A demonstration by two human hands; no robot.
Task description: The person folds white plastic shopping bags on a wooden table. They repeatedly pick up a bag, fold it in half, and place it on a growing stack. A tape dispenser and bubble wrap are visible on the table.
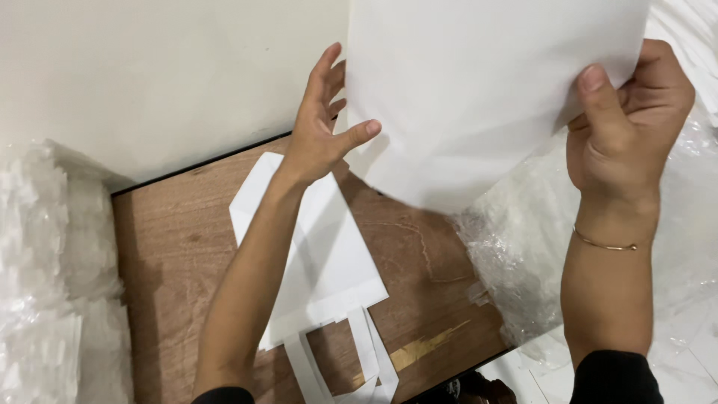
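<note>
Two hands work over a wooden board [194, 247]. Largest, a white sheet [479, 97] is held up above the board's far right corner, the right hand [628, 127] pinching its right edge. A flat paper bag [321, 262] with handles lies mid-board. Fingers spread, the left hand [321, 127] is just beside the sheet's left edge.

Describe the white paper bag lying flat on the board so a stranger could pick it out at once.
Start at the brown wooden board below the pale wall. The white paper bag lies flat mid-board, under the left forearm. Unlike the plain sheet held up above, it has flat strip handles.
</note>
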